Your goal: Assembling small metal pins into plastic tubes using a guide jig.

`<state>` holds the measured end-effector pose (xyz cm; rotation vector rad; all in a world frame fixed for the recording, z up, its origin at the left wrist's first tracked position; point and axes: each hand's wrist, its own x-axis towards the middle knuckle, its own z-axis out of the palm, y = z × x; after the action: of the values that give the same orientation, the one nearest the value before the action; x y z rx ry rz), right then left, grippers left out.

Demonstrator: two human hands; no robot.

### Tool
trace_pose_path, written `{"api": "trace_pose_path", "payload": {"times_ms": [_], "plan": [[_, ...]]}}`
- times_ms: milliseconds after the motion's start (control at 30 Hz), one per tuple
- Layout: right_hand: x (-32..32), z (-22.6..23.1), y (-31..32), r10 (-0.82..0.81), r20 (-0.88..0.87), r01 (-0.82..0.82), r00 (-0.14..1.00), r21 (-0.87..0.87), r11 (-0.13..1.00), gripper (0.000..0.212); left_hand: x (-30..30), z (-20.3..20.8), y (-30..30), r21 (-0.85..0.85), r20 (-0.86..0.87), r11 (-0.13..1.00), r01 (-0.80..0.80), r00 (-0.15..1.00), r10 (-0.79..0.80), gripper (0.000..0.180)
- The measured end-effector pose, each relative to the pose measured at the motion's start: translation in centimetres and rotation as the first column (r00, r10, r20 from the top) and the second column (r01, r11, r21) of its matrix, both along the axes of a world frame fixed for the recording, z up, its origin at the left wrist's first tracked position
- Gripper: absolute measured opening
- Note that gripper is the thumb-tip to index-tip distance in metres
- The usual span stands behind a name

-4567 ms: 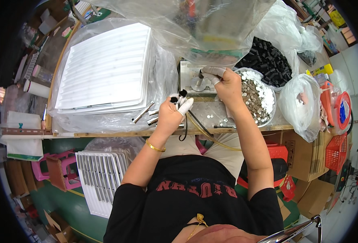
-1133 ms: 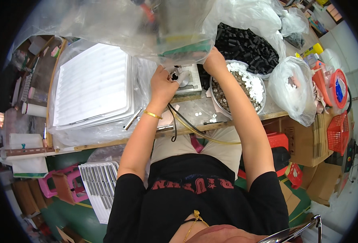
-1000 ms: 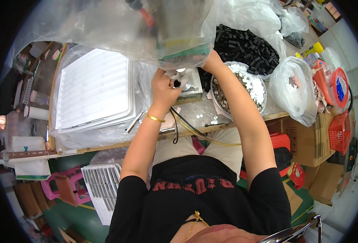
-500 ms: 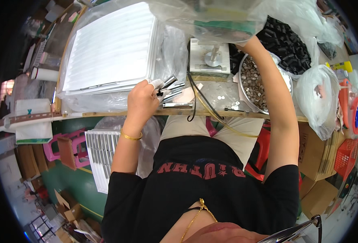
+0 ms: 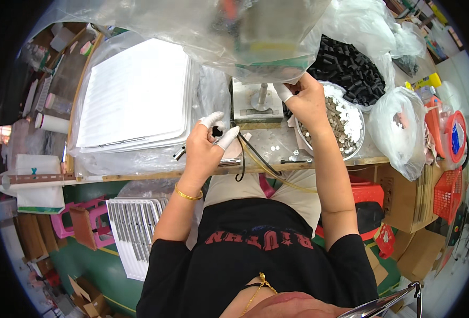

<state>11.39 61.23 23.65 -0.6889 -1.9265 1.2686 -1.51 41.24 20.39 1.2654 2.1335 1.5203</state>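
Grasps a black-ended tube with the left hand; cannot tell the right hand's grip, near the bowl of discs.

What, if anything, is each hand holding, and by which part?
Left hand: a tube, apparently held near its dark open end, which shows between the fingers. Right hand: cannot be told; what lies at its grasp is not clearly visible.
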Motion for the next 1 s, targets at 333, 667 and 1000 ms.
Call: {"api": "trace_pose_path", "payload": {"times_ms": [333,667,1000], "plan": [[-1.1,0.3,-0.2,-0.014,0.16,-0.046,0.987,0.369,0.928,0.022,1.0,-1.1,0.6,0.199,0.872,0.949,0.243,0.399,-0.285,0.028],[5.5,-3.3,5.6,-0.388,0.344,0.23,0.855,0.419,0.878,0.021,1.5,-1.4,-0.6,0.06,0.855,0.94,0.337,0.469,-0.223,0.031],[7.2,-6.7,10.5,-0.426,0.671,-0.009,0.607,0.542,0.84,0.02,3.5,-1.9,0.8,0.08,0.907,0.965,0.251,0.383,-0.175,0.031]]}}
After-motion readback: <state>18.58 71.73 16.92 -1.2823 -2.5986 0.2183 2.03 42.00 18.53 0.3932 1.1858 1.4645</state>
